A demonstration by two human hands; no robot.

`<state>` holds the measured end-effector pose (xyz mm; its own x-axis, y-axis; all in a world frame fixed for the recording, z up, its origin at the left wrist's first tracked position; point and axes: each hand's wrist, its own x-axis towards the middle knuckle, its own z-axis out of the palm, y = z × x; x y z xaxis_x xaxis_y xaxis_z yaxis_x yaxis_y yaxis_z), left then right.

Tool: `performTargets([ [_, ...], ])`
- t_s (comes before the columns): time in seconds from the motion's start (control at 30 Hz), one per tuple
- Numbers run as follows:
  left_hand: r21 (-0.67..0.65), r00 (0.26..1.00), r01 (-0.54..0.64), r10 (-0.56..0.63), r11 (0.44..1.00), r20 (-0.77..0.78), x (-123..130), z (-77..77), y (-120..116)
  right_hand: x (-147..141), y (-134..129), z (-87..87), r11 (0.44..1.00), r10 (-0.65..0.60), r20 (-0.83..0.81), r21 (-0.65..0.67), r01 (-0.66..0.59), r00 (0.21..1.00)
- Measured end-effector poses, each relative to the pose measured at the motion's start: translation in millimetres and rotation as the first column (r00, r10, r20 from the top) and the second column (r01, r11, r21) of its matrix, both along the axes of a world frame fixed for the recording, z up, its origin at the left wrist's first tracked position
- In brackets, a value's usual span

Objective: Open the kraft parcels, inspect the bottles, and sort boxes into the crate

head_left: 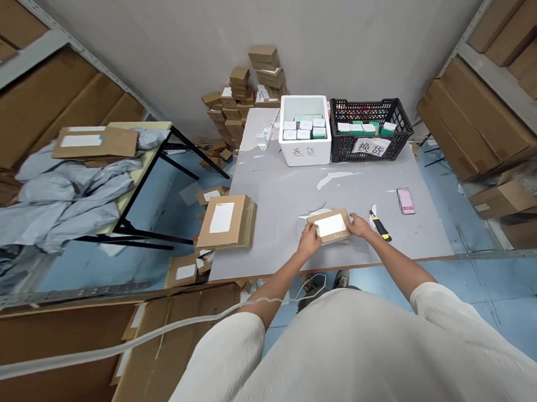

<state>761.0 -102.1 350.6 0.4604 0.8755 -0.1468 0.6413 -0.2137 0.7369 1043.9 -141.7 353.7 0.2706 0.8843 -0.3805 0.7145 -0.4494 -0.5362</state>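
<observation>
A small cardboard box with a white label on top is held between my two hands, low over the table near its front edge. My left hand grips its left end, and my right hand grips its right end. Just right of my right hand lies a black and yellow box cutter. Farther right on the table is a pink printed item. A larger cardboard box with a white label rests at the table's left edge.
A white foam bin and a black plastic crate, both holding small boxes, stand at the back of the grey table. Stacked cartons line the wall. Grey bags cover a left table. A white cable crosses low left.
</observation>
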Motion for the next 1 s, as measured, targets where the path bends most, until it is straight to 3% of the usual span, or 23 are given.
performTargets([
  [0.1,-0.043,0.998,-0.059,0.061,0.997,0.032,-7.3,2.8,16.6,-6.4,-7.9,-6.0,0.999,-0.019,-0.115,-0.038,0.014,0.993],
  [0.23,-0.097,0.981,-0.176,0.183,0.980,0.066,-9.5,4.8,34.2,-18.2,-4.3,-7.3,0.982,-0.176,-0.232,0.023,0.186,0.957],
  [0.37,-0.307,0.967,-0.228,0.252,0.924,0.039,-7.3,4.4,42.7,-30.1,0.4,-1.0,0.955,-0.262,-0.393,0.027,0.296,0.881],
  [0.47,-0.390,0.952,-0.243,0.295,0.888,0.080,-5.7,5.2,45.5,-36.7,-0.4,5.6,0.932,-0.329,-0.405,0.006,0.362,0.853],
  [0.63,-0.357,0.926,-0.238,0.323,0.903,0.198,-2.0,12.7,56.0,-34.6,1.9,16.8,0.903,-0.378,-0.384,0.048,0.427,0.843],
  [0.77,-0.319,0.912,-0.315,0.378,0.894,0.158,1.0,19.3,62.4,-28.0,6.8,23.3,0.882,-0.369,-0.402,0.132,0.452,0.838],
  [1.0,-0.223,0.934,-0.316,0.343,0.922,0.097,-1.4,10.0,46.7,-30.9,-3.3,10.3,0.910,-0.319,-0.378,0.133,0.392,0.869],
])
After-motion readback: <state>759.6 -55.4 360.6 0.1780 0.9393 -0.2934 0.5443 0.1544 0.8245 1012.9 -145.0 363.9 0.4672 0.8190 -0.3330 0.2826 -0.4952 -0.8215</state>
